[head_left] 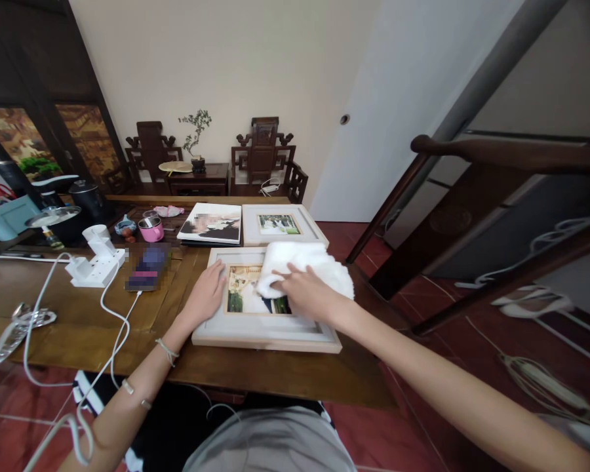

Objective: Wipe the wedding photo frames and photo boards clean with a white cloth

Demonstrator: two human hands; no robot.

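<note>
My right hand [307, 293] is closed on a folded white towel [299, 259], pressing it over the right part of a pale-wood picture frame [270, 332]. My left hand [209, 288] lies spread and flat on the frame's left border, holding nothing. The frame lies face up near the edge of a brown wooden table [177, 337], and its photograph [243, 282] shows partly from under the towel. Just beyond it lies a second picture frame [311, 221], also face up, with the towel's far edge overlapping its near side. Left of that one is a photo book [211, 223], its cover partly blurred out. Farther to my left stand a pink mug [151, 231], a pixelated phone [147, 269] with a white cable at its near end, a white power strip [98, 269], and a clear hair clip [22, 331]. Across the room, a potted bonsai [196, 134] sits between two carved wooden armchairs [264, 151].
</note>
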